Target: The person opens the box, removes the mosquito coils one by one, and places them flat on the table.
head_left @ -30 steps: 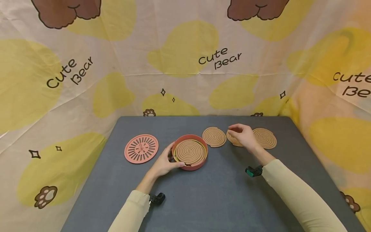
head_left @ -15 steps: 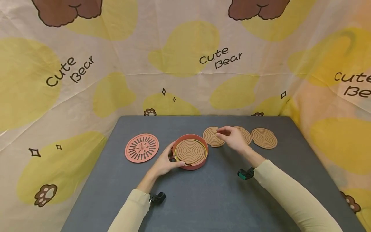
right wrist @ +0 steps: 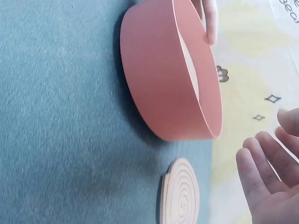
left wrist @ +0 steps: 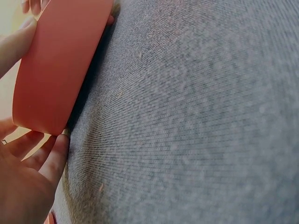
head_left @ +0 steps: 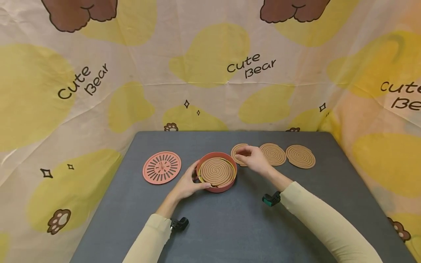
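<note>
My left hand (head_left: 186, 183) grips the near-left side of a round coral mosquito coil box (head_left: 216, 190), thumb on the rim and fingers along the outer wall. Inside it lies a brown mosquito coil (head_left: 216, 171), with a yellow edge showing around it. Above the table, to the right of the box, my right hand (head_left: 254, 159) hovers with loosely bent fingers and nothing between them. It partly covers the leftmost loose mosquito coil (head_left: 237, 150). In the right wrist view that coil (right wrist: 183, 196) lies flat on the table, below the raised fingers (right wrist: 250, 172).
Two more mosquito coils (head_left: 273, 155) lie in a row farther right on the grey table (head_left: 227, 226). A coral slotted lid (head_left: 162, 168) rests left of the box. Patterned cloth (head_left: 210, 73) hangs behind and at both sides.
My right hand has moved left, from over the middle loose coil to over the leftmost one, uncovering the middle coil. The left hand keeps its grip on the box.
</note>
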Motion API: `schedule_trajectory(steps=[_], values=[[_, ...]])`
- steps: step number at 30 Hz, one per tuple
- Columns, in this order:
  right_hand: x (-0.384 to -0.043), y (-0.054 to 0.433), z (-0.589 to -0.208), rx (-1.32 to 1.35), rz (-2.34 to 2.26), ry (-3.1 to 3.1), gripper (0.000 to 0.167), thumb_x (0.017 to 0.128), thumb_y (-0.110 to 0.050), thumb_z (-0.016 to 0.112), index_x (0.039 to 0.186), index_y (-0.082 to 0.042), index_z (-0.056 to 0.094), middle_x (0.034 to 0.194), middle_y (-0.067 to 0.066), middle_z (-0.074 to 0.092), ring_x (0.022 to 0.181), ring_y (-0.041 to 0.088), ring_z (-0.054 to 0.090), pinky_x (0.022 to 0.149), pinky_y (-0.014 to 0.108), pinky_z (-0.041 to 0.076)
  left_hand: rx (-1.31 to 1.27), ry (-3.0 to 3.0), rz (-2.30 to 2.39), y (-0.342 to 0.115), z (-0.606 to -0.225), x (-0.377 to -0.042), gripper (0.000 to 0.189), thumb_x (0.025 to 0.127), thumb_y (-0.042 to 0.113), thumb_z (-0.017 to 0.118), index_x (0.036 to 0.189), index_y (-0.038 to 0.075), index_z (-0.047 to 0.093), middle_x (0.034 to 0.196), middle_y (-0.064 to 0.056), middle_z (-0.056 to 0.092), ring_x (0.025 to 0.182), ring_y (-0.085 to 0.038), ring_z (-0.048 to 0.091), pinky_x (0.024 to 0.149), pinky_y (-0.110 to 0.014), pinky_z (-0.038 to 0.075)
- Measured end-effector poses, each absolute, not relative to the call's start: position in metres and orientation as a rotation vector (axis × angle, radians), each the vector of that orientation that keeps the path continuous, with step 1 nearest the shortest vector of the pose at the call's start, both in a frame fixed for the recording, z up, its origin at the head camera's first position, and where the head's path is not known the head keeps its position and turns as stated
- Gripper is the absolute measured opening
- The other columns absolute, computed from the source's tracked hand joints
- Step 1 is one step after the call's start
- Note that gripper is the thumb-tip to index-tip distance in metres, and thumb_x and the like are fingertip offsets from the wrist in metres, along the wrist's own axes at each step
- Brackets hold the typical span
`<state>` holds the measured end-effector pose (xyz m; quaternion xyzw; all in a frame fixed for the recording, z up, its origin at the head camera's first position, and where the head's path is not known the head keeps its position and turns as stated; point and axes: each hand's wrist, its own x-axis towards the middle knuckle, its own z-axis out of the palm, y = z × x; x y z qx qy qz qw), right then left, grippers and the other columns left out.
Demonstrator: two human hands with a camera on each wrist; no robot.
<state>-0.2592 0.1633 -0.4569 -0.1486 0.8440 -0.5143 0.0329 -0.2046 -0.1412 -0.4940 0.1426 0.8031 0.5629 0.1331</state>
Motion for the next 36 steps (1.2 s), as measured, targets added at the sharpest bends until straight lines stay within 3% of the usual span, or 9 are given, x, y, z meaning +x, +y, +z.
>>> schedule_trajectory(steps=[7, 12, 21, 30, 36], values=[[-0.258, 0.144, -0.455, -0.556, -1.516, 2.646, 0.027, 0.096, -0.018, 0.073, 0.117, -0.001, 0.074, 0.109, 0.008, 0.071, 0.099, 0.026, 0.068, 0.080, 0.039, 0.057, 0.405, 2.382, 1.663, -0.144, -0.523, -0.216, 0.106, 0.083, 0.017, 0.087, 0.163, 0.010, 0.018, 0.159, -0.022, 0.032, 0.142, -0.038, 0.041, 0.114, -0.056, 0.034], [-0.259, 0.131, -0.456, -0.613, -1.460, 2.657, 0.028, 0.098, -0.018, 0.071, 0.118, 0.001, 0.072, 0.107, 0.009, 0.072, 0.100, 0.027, 0.068, 0.085, 0.044, 0.056, 0.388, 2.400, 1.668, -0.144, -0.526, -0.216, 0.105, 0.081, 0.022, 0.089, 0.162, 0.016, 0.023, 0.157, -0.014, 0.038, 0.138, -0.031, 0.047, 0.112, -0.053, 0.039], [-0.261, 0.111, -0.462, -0.568, -1.391, 2.633, 0.031, 0.100, -0.019, 0.068, 0.124, -0.001, 0.069, 0.111, 0.008, 0.071, 0.103, 0.026, 0.066, 0.087, 0.044, 0.055, 0.357, 2.411, 1.634, -0.145, -0.525, -0.216, 0.108, 0.079, 0.029, 0.090, 0.163, 0.019, 0.023, 0.154, -0.007, 0.041, 0.135, -0.025, 0.049, 0.111, -0.047, 0.041], [-0.263, 0.094, -0.475, -0.572, -1.340, 2.631, 0.029, 0.099, -0.018, 0.067, 0.124, -0.003, 0.070, 0.112, 0.008, 0.071, 0.103, 0.025, 0.066, 0.088, 0.045, 0.054, 0.382, 2.418, 1.646, -0.145, -0.530, -0.214, 0.107, 0.081, 0.031, 0.089, 0.162, 0.014, 0.023, 0.156, -0.013, 0.040, 0.137, -0.029, 0.047, 0.111, -0.051, 0.041], [-0.265, 0.084, -0.479, -0.552, -1.311, 2.620, 0.032, 0.100, -0.018, 0.066, 0.128, -0.002, 0.067, 0.120, 0.014, 0.069, 0.110, 0.027, 0.065, 0.093, 0.048, 0.053, 0.388, 2.396, 1.668, -0.144, -0.525, -0.213, 0.105, 0.082, 0.025, 0.088, 0.163, 0.012, 0.022, 0.156, -0.016, 0.039, 0.136, -0.034, 0.049, 0.110, -0.053, 0.041]])
